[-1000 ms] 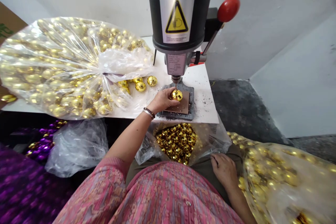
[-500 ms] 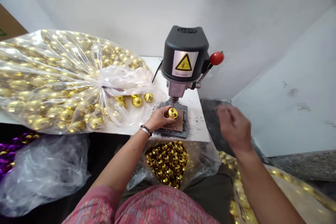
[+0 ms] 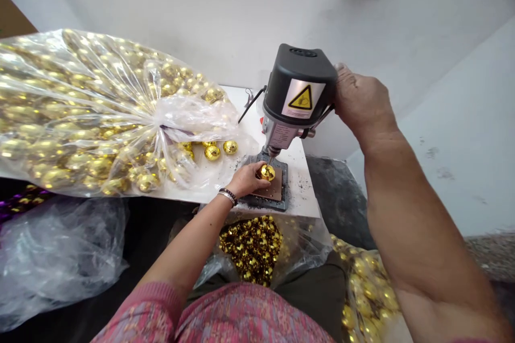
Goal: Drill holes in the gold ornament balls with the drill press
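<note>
Between the thumb and fingers of my left hand [image 3: 247, 179] is a shiny gold mirror ball [image 3: 267, 172]. It rests on a brown board [image 3: 274, 188] on the base of a small drill press [image 3: 300, 88], right under the drill bit. My right hand [image 3: 364, 99] is raised beside the motor housing, fingers wrapped round the feed lever [image 3: 325, 116]; the lever's red knob is hidden in the grip. Dark shavings lie scattered around the base.
A large clear bag of gold balls [image 3: 80, 123] fills the table's left side, with a few loose gold balls [image 3: 212, 153] by its mouth. More gold balls [image 3: 253, 249] sit in an open bag below the table edge. Another bag [image 3: 366, 295] stands at lower right.
My right hand has risen from beside the table to the drill press and closed on its lever. My left hand still holds the ball under the bit. The view has shifted slightly.
</note>
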Demonstrator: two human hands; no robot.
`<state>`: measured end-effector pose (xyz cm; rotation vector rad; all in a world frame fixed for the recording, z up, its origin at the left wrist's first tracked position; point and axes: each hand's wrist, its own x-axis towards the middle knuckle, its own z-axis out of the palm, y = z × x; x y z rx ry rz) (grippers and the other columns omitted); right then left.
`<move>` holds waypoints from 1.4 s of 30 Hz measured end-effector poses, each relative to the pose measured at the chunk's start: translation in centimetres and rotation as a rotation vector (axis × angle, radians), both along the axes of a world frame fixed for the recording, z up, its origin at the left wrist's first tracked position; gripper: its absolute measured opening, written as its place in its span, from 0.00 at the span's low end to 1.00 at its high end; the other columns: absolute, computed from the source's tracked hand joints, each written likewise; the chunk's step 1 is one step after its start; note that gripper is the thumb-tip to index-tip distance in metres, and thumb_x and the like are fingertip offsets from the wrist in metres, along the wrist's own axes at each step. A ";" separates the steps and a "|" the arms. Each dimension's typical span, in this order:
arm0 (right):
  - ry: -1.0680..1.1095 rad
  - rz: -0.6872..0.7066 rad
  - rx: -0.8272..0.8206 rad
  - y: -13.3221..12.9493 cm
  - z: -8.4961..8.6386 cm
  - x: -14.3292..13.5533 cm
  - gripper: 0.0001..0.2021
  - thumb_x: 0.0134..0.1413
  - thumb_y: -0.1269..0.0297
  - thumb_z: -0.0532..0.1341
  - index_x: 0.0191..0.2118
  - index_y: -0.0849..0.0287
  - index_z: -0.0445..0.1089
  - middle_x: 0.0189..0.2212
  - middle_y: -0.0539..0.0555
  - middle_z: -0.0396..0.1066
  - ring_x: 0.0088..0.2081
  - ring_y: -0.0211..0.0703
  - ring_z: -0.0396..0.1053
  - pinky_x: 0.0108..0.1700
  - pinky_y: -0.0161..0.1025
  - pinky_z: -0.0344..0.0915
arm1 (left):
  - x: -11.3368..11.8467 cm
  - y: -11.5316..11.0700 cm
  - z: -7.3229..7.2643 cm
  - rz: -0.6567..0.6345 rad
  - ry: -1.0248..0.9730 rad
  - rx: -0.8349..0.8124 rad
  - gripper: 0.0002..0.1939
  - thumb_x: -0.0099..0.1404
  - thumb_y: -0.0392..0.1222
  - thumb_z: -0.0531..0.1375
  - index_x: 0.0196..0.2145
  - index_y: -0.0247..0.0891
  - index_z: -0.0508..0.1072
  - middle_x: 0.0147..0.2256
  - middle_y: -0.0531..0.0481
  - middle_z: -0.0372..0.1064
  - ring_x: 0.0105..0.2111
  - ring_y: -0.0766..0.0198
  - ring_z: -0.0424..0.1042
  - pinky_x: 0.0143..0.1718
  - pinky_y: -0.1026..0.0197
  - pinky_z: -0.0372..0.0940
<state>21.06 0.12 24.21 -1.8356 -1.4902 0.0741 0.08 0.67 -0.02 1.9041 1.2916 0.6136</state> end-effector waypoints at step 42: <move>-0.037 -0.115 0.737 -5.6 -18.0 -2.4 0.24 0.72 0.41 0.46 0.35 0.54 0.64 0.29 0.56 0.67 0.32 0.42 0.67 0.38 0.43 0.66 | 0.0 -0.3 0.0 -0.028 -0.023 -0.015 0.29 0.61 0.41 0.74 0.60 0.43 0.81 0.47 0.48 0.84 0.49 0.48 0.80 0.54 0.52 0.73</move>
